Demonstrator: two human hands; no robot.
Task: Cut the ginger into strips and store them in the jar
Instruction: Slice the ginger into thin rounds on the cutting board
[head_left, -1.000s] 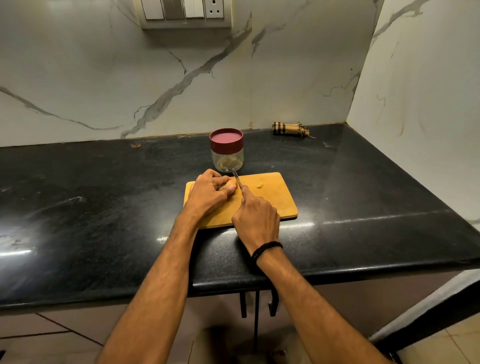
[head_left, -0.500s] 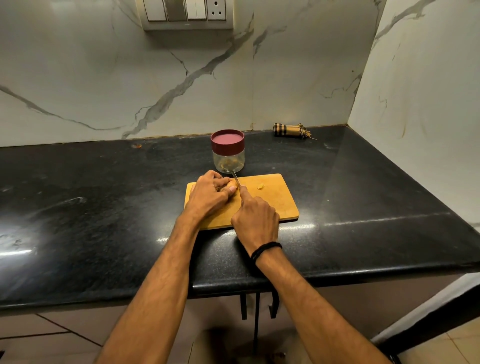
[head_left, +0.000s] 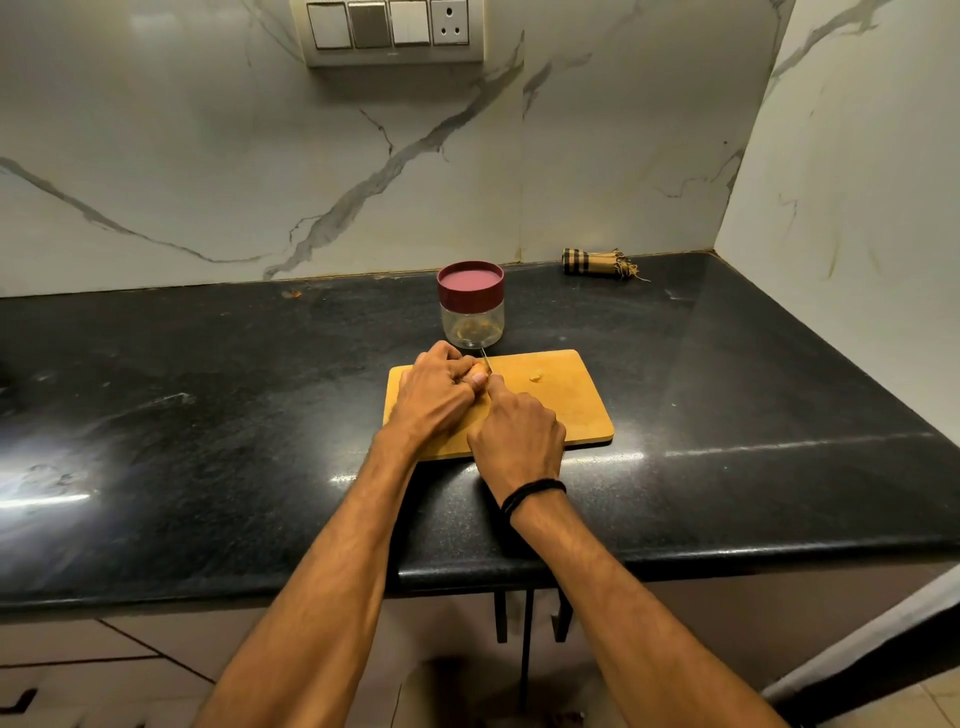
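A wooden cutting board lies on the black counter. My left hand curls over a piece of ginger at the board's back left, hiding most of it. My right hand grips a knife; only the thin blade shows, its edge against the ginger beside my left fingertips. A small cut bit of ginger lies to the right on the board. Behind the board stands a clear jar with a dark red lid on, some pale pieces inside.
The black stone counter meets marble walls at the back and right. A rolled checked cloth lies in the back right corner. A switch panel is on the wall above. The counter's front edge runs under my forearms.
Both hands have stayed at the same spot on the board; the knife blade sits slightly lower against the ginger. The jar and cut bit have not moved.
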